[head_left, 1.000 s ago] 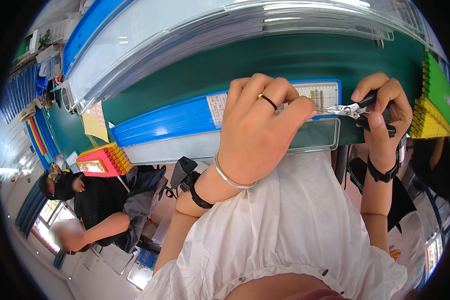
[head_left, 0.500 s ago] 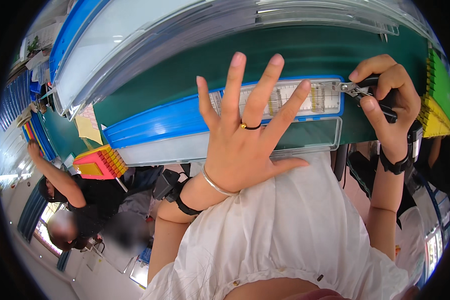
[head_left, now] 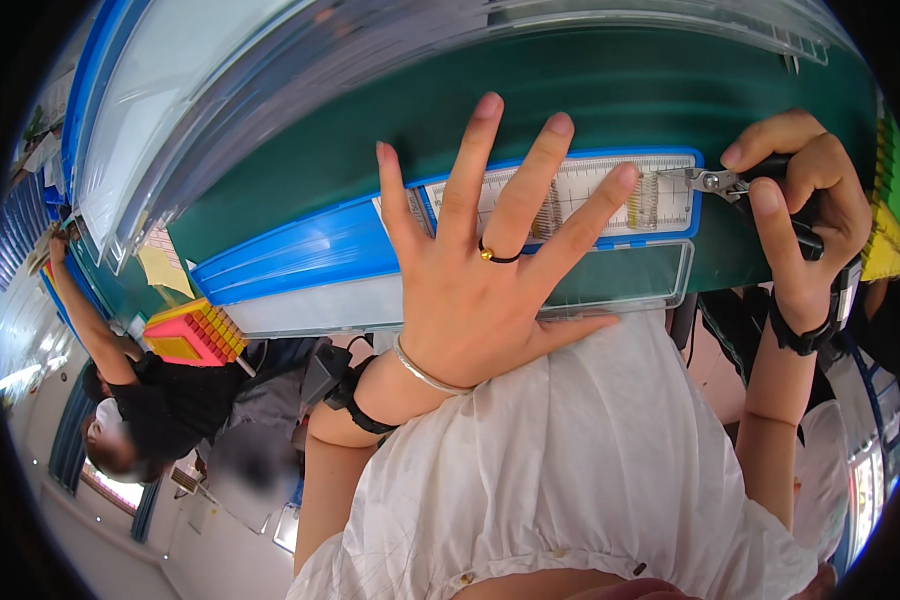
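My left hand is spread wide, palm down, over a long blue tray, with its fingers apart and nothing held. The tray has a white gridded sheet at its right part, where rows of thin, spring-like pieces lie near my index fingertip. Part of the rows is hidden behind my fingers. My right hand is closed round small black-handled pliers or cutters; their metal jaws point left over the sheet's right end, beside the nearest row. Whether the jaws touch a piece I cannot make out.
A clear lid extends along the tray's near side on the green table. Large clear plastic covers curve across the far side. Pink-yellow blocks stand left, yellow-green ones right. Another person sits at the left.
The view has shifted slightly, so the tray and my right hand with the tool sit a little further right. My left hand stays spread. The other person's arm has moved.
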{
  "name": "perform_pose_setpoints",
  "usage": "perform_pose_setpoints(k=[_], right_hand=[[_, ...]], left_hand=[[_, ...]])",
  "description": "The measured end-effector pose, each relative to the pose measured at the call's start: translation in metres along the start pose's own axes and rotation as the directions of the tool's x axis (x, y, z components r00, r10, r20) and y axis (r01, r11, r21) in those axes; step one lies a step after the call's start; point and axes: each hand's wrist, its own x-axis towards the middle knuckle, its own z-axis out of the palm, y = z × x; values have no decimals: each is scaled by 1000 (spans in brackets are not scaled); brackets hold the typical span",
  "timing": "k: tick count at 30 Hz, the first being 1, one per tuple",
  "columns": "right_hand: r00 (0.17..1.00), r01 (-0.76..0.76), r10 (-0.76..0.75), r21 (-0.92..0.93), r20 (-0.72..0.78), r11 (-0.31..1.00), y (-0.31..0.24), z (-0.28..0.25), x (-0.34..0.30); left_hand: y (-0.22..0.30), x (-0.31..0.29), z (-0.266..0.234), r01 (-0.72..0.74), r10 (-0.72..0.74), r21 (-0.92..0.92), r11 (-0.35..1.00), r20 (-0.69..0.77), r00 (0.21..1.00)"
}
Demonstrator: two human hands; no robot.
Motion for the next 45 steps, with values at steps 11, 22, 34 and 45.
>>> perform_pose_setpoints(k=[11,22,34,45], right_hand=[[998,61,-61,-27,24,998,0,0,0],[999,49,-49,-4,11,999,3,1,0],[1000,4,-4,-3,-15,1000,6,-3,-6],[1000,-14,13,-44,-10,999,6,1,-8]], left_hand=[[1,0,0,1,-1,21,1000,-4,1000],[-2,-2,3,-14,14,1,1000,-53,998],[0,-1,2,-15,16,19,1000,-32,999],[-3,-2,3,-28,28,20,999,-31,999]])
